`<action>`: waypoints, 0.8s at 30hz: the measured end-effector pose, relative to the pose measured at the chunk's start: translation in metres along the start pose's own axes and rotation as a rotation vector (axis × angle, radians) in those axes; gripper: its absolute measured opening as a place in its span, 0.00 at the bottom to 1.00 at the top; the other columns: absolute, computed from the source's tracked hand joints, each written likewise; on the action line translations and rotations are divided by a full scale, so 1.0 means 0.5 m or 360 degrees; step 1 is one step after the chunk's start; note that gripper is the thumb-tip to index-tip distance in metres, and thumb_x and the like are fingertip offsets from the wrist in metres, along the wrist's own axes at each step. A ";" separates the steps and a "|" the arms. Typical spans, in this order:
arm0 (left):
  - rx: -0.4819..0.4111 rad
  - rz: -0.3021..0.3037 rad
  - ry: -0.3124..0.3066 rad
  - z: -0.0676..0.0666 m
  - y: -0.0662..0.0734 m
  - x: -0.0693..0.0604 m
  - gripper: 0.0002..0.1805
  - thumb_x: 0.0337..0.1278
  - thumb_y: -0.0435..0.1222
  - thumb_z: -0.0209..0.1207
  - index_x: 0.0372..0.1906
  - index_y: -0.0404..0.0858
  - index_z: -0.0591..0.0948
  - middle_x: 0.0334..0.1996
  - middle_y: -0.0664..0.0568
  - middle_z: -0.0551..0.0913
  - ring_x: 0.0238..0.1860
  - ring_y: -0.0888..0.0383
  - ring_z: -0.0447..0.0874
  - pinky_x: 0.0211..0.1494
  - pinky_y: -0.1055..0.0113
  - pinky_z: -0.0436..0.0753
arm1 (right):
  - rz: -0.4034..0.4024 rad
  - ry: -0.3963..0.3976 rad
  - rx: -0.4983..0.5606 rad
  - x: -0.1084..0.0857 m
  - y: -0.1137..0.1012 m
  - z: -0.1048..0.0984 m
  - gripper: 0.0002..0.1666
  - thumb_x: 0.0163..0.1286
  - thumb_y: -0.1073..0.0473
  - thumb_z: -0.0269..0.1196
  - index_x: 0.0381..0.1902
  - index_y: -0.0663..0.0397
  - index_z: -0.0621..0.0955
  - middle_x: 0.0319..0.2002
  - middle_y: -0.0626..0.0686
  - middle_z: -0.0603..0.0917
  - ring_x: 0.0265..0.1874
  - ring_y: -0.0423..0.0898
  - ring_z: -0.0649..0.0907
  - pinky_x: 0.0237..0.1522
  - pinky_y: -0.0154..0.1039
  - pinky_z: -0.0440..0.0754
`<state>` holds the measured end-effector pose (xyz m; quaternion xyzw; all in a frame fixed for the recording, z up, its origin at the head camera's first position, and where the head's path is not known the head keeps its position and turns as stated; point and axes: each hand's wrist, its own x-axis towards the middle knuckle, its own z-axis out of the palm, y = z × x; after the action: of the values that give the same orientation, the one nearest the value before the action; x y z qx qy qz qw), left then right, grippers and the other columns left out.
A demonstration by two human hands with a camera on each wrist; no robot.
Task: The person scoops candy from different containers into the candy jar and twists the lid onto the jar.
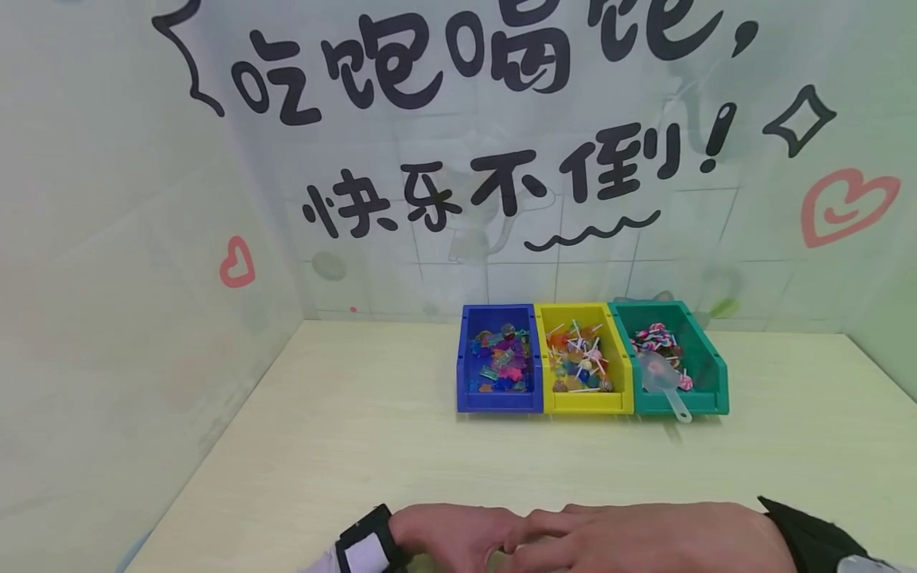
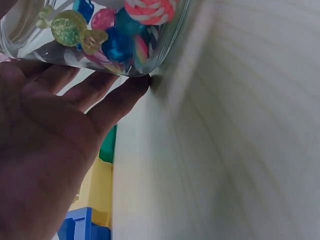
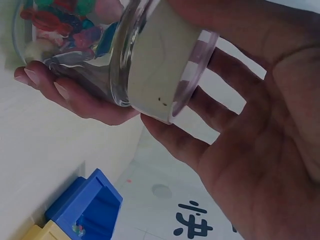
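Note:
A clear glass jar [image 3: 95, 80] holds several colourful wrapped candies [image 2: 70, 27] and a pink-and-white swirl candy [image 2: 150, 10]. It shows only in the wrist views, close above the table. My left hand [image 1: 462, 533] holds the jar's glass body, its fingers [image 2: 117, 100] laid round the side. On the jar sits a whitish lid [image 3: 160, 65] with a pink-and-white striped top. My right hand [image 1: 645, 537] grips this lid, thumb on one side and fingers on the other. Both hands are close together at the bottom of the head view.
Three joined bins stand near the back wall: blue [image 1: 500, 403] with gem-like pieces, yellow [image 1: 589, 403] with lollipops, green [image 1: 709, 390] with wrapped candies. A translucent scoop [image 1: 659, 372] lies in the green bin, handle over its front edge. Printed curtains surround the pale table [image 1: 322, 446].

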<state>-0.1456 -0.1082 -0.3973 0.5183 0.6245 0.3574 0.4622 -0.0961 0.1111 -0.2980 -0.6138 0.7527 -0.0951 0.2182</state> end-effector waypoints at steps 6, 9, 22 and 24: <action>-0.0079 0.0004 0.0122 0.014 -0.002 0.001 0.34 0.60 0.58 0.55 0.64 0.41 0.70 0.43 0.60 0.76 0.42 0.78 0.70 0.53 0.79 0.75 | 0.0048 0.0268 -0.0378 0.012 0.001 0.034 0.26 0.71 0.34 0.46 0.64 0.30 0.66 0.58 0.36 0.70 0.51 0.34 0.71 0.37 0.18 0.73; -0.0108 0.0038 0.0261 0.027 -0.007 0.000 0.25 0.62 0.49 0.57 0.61 0.42 0.73 0.42 0.65 0.76 0.41 0.79 0.71 0.52 0.79 0.75 | 0.0214 0.0449 -0.0553 0.023 -0.007 0.063 0.23 0.73 0.34 0.43 0.57 0.35 0.70 0.49 0.37 0.72 0.39 0.32 0.70 0.25 0.16 0.63; 0.0011 -0.0250 0.0606 0.064 0.019 0.014 0.31 0.63 0.53 0.55 0.70 0.60 0.61 0.70 0.66 0.64 0.65 0.73 0.65 0.65 0.72 0.70 | 0.0834 0.0355 -0.0371 0.003 -0.012 0.076 0.51 0.54 0.14 0.36 0.72 0.27 0.57 0.65 0.46 0.68 0.54 0.49 0.74 0.45 0.48 0.82; 0.0076 -0.0280 0.0588 0.062 0.020 0.011 0.32 0.64 0.56 0.53 0.71 0.62 0.59 0.72 0.66 0.60 0.68 0.72 0.61 0.66 0.70 0.70 | 0.0603 0.0316 -0.0331 -0.018 -0.010 0.060 0.45 0.59 0.18 0.39 0.72 0.21 0.53 0.72 0.44 0.59 0.65 0.52 0.67 0.51 0.54 0.79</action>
<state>-0.1131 -0.1018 -0.3991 0.3982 0.7498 0.3897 0.3569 -0.0767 0.1223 -0.3208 -0.4686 0.8779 -0.0342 0.0927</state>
